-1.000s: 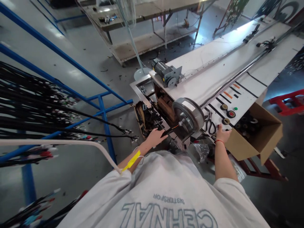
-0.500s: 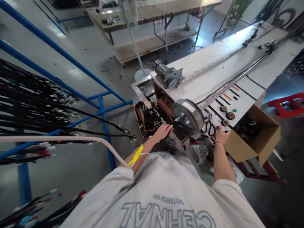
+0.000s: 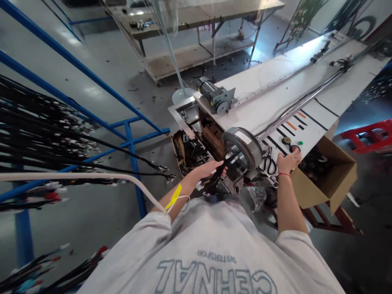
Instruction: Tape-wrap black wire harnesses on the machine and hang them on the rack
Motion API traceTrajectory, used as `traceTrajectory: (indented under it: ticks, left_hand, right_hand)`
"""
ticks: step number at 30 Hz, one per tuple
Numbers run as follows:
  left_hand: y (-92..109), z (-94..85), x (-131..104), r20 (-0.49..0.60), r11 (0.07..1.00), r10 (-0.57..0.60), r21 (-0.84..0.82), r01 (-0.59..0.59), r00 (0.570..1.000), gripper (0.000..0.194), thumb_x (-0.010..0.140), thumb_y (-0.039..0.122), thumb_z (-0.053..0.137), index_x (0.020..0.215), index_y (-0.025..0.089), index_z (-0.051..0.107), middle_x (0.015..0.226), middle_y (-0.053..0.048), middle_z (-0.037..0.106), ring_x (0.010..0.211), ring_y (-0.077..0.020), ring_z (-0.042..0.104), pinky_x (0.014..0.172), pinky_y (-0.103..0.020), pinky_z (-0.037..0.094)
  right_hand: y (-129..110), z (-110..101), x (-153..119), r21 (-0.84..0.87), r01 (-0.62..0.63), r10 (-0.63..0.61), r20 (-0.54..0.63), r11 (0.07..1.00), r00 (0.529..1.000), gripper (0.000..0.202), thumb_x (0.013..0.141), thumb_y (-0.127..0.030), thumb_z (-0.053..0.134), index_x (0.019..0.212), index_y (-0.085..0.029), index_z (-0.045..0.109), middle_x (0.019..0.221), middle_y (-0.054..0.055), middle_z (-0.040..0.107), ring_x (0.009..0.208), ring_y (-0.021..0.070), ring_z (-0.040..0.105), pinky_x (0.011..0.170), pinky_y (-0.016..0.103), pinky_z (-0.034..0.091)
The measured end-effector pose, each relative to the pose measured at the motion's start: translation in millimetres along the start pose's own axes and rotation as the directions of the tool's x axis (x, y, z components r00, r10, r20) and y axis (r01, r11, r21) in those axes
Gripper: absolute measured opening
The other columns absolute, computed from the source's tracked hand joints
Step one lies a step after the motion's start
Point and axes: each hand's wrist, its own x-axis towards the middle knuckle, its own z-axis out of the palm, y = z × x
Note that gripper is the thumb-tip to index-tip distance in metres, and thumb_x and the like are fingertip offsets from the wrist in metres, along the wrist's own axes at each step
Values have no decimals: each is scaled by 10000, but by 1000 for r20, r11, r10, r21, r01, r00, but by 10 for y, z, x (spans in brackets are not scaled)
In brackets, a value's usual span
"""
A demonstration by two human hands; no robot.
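Note:
My left hand (image 3: 211, 168) is closed around a black wire harness (image 3: 218, 173) in front of a large metal ring (image 3: 245, 149) at the table's near end. Black cable runs from my fingers into the ring's opening, and loose ends with pale connectors hang below. My right hand (image 3: 287, 162) is at the table's right edge, thumb apart from the fingers, fingertips over a round red-centred piece. Beside it are a black round piece with a gold centre (image 3: 287, 140) and a green button (image 3: 300, 143). Black-handled scissors (image 3: 268, 164) lie left of this hand.
A motor (image 3: 214, 94) is mounted on the long white table (image 3: 263, 100). An open cardboard box (image 3: 337, 173) holding dark rolls stands at right. Blue rack bars (image 3: 131, 151) and hanging harnesses (image 3: 43, 122) are at left. A red plastic object (image 3: 370, 136) is far right.
My left hand now shows a black harness reaching into the ring. My right hand has moved slightly up and forward, from beside the nearest gold-centred piece to over the red-centred one.

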Motion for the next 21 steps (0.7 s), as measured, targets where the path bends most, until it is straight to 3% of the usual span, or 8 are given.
traceTrajectory:
  ticks: [2, 6, 8, 12, 14, 16, 19, 21]
  left_hand:
    - [23, -33, -3, 37, 1000, -8, -29, 9, 999, 385, 929, 478, 548, 943, 108, 654, 750, -104, 711, 758, -202, 696, 720, -302, 545]
    - [197, -30, 39, 67, 998, -35, -46, 38, 997, 324, 935, 421, 519, 1007, 130, 641, 785, -116, 734, 782, -217, 710, 741, -322, 542]
    - [333, 48, 72, 45, 999, -32, 11, 32, 998, 268, 921, 384, 532, 1010, 152, 633, 772, -90, 737, 721, -205, 703, 676, -303, 532]
    - [546, 338, 94, 23, 913, 58, 402, -63, 998, 295, 898, 463, 558, 904, 173, 611, 690, -47, 721, 610, -199, 669, 544, -265, 474]
    - [561, 492, 86, 25, 771, 140, 624, -125, 990, 303, 866, 481, 609, 829, 181, 582, 614, -27, 692, 552, -201, 645, 516, -260, 445]
    - [530, 612, 71, 7, 598, 245, 786, -156, 970, 278, 844, 445, 652, 781, 192, 555, 521, -2, 635, 507, -198, 620, 530, -261, 429]
    - [537, 686, 16, -50, 329, 455, 937, -115, 889, 228, 811, 370, 705, 768, 196, 563, 417, 31, 502, 545, -220, 621, 610, -269, 421]
    - [656, 642, -54, -70, 201, 573, 978, -57, 816, 228, 797, 378, 722, 781, 194, 589, 439, 21, 472, 651, -255, 645, 668, -281, 418]
  right_hand:
    - [-487, 12, 123, 213, 126, -176, 236, 969, 956, 554, 871, -346, 515, 1348, -71, 447, 1278, 221, 552, 1175, 307, 536, 1012, 448, 407]
    - [-1628, 233, 170, 373, 176, -394, 662, 911, 638, 537, 936, -560, 440, 1044, -74, 641, 883, 135, 678, 916, 276, 638, 924, 416, 457]
    - [-2040, 336, 108, 296, 239, -380, 747, 925, 545, 548, 914, -607, 485, 885, -94, 676, 807, 131, 674, 951, 296, 630, 962, 423, 425]
    - [-2028, 281, -38, 406, 251, -477, 765, 879, 432, 565, 892, -654, 479, 807, -140, 696, 767, 89, 679, 918, 281, 635, 951, 392, 432]
    - [-1650, 171, -113, 567, 205, -588, 659, 798, 469, 616, 929, -652, 355, 841, -147, 698, 800, 62, 681, 894, 254, 633, 924, 362, 452]
    - [-1182, 88, -207, 567, 197, -550, 563, 800, 617, 629, 962, -587, 253, 848, -147, 686, 798, 58, 669, 890, 247, 631, 894, 349, 468]
    - [-543, 61, -360, 148, 194, -242, 464, 970, 852, 405, 914, -452, 429, 921, -123, 665, 885, 120, 660, 958, 295, 625, 882, 395, 472]
    - [-214, 58, -433, -132, 115, -53, 403, 985, 914, 361, 789, -335, 608, 1051, -87, 628, 1044, 199, 633, 1021, 343, 615, 884, 447, 473]
